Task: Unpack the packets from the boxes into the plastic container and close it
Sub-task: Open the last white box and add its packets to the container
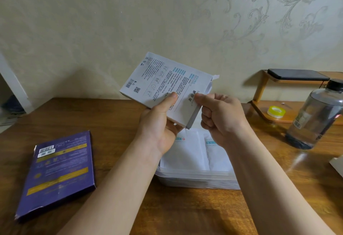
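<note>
White packets (187,151) already in plastic container (196,179). Left grip (159,129) clasps white box (163,80) above it; right grip (220,119) pinches its near end. Purple box (57,173) waits on bench (111,116); closing not yet done.

The white box (163,82) carries dense lines of small print, too fine to read. It has a barcode (128,85) and a QR code (137,90) near one corner, and a few large dark characters, possibly Chinese, at its near end. The purple box (57,173) bears two white barcode stickers (46,150) and yellow bands of illegible print. The bottle (315,116) has a label (301,120) with bar stripes. The packets (187,153) show teal strips, unreadable.
</note>
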Tool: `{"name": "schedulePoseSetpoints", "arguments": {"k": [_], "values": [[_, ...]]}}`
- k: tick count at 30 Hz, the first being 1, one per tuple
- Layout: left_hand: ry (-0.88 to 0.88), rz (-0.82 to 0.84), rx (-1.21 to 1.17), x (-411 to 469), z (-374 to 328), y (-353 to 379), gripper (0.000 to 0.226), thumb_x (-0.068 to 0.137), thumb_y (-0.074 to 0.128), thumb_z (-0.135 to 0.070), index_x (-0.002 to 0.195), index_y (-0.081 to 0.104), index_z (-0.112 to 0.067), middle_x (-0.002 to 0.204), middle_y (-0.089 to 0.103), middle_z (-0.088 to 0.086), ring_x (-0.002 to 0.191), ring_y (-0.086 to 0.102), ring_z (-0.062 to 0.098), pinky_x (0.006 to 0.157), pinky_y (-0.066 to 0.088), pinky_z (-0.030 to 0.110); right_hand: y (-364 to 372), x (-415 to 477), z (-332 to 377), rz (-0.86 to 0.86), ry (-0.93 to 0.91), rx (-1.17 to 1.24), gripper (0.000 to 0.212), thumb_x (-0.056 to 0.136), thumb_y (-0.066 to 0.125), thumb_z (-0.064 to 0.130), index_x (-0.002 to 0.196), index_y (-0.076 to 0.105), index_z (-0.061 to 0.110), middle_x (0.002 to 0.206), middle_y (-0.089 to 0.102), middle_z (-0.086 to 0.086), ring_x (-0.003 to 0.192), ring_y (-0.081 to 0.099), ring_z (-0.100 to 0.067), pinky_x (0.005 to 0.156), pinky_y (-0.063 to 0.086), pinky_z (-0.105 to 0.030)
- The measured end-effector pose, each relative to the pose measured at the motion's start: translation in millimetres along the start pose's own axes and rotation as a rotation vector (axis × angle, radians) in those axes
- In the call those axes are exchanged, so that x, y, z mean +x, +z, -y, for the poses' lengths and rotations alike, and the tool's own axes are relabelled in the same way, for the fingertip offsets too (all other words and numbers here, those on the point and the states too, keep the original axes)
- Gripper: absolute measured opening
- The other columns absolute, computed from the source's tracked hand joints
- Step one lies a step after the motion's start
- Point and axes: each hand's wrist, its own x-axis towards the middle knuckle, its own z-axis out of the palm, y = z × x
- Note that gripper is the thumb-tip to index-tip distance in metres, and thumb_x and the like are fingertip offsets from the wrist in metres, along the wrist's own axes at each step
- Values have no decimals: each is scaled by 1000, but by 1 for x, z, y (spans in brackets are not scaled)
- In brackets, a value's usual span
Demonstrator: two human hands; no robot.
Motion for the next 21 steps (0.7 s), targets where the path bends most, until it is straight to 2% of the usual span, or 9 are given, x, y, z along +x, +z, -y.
{"name": "schedulePoseSetpoints", "arguments": {"k": [5,7,11,16,19,21], "values": [[-1,-46,15,3,0,-3,29,93,69,-15,121,73,-23,117,76,9,84,73,22,50,53,25,0,-1,0,18,51,31,45,92,67,9,53,45,17,45,34,1,38,22,-12,42,20,-21],[2,-54,12,5,-1,-4,28,92,70,-16,119,73,-24,116,77,9,87,73,23,51,52,25,-1,-2,0,45,59,32,42,93,67,14,57,46,16,48,37,0,41,27,-12,43,25,-22],[3,-58,17,8,0,-7,26,92,71,-19,118,73,-23,114,77,9,93,73,26,70,53,34,-1,-2,0,73,55,-23,33,96,64,20,65,53,15,57,50,-2,52,45,-14,47,37,-26],[-13,-45,-2,10,1,-8,27,93,69,-20,120,71,-24,117,76,11,98,72,29,76,55,38,-1,-4,4,103,69,0,29,100,56,14,72,51,14,80,70,-10,63,64,-19,51,51,-31],[-13,-54,-25,13,0,-11,27,94,68,-18,120,71,-24,114,77,10,93,73,27,72,57,37,0,-3,7,99,94,127,29,101,53,6,73,47,10,87,72,-16,74,73,-28,62,61,-41],[-14,-80,-38,15,-1,-14,30,93,70,-18,122,70,-24,114,77,9,96,72,28,72,59,39,-3,-2,9,104,101,198,28,102,49,2,74,47,7,96,70,-25,82,74,-35,67,62,-45]]}}
